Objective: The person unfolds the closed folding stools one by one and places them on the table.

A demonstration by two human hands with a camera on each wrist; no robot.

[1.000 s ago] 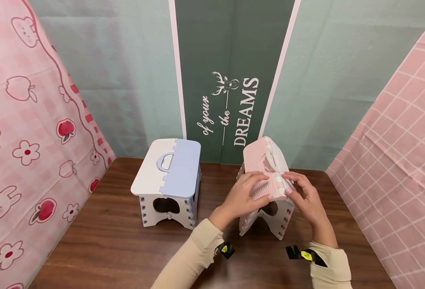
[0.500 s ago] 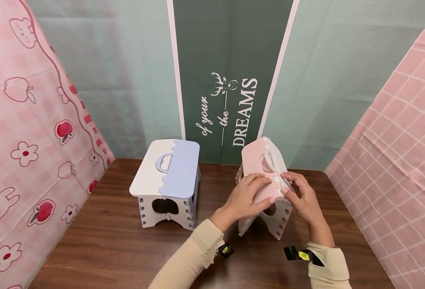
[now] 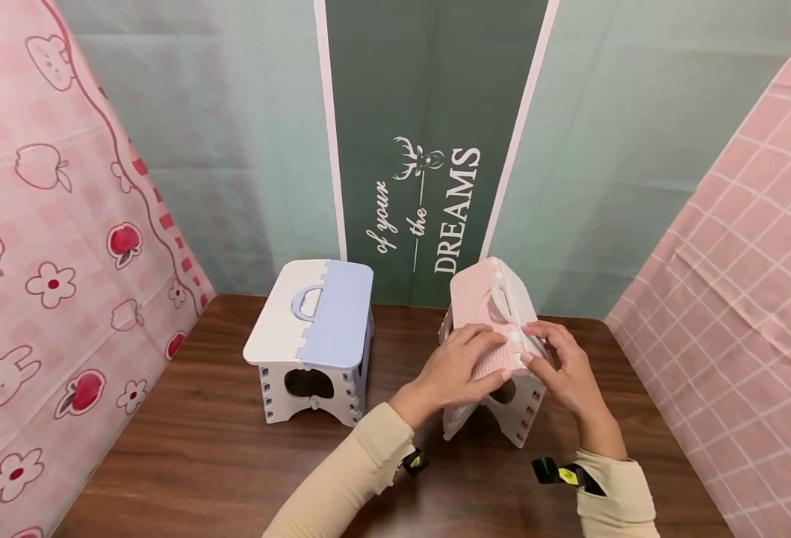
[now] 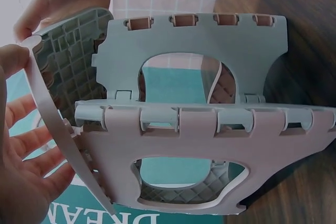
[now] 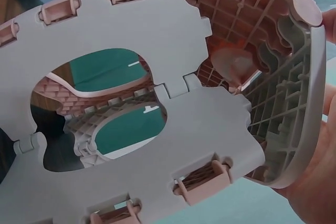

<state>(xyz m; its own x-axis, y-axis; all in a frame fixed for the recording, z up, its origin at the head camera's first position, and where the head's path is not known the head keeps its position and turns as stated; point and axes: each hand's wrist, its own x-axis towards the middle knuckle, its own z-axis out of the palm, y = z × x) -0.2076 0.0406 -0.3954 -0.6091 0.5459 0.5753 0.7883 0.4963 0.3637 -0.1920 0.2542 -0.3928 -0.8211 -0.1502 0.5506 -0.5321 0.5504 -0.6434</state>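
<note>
A pink and white folding stool [image 3: 479, 295] stands on the right side of the table, its seat bent up into a ridge along the middle hinge and its white loop handle [image 3: 503, 302] raised. My left hand [image 3: 458, 366] lies with spread fingers on the pink seat half, thumb at the near edge. On the white half, my right hand [image 3: 570, 370] presses from the other side, its thumb by the ridge. The wrist views show the ribbed underside [image 5: 291, 98] and the white leg panel [image 5: 210, 114], its two parts slightly angled at their hinges.
To the left stands a second folding stool [image 3: 341, 314], white and blue, with a flat seat and a blue handle. Both are on a brown wooden table [image 3: 187, 456]. Pink patterned cloths [image 3: 758, 246] hang at the sides, a green lettered one [image 3: 429, 90] behind.
Both hands stay on the pink and white stool. The right thumb has shifted slightly left along the ridge, and the seat stays bent at nearly the same angle.
</note>
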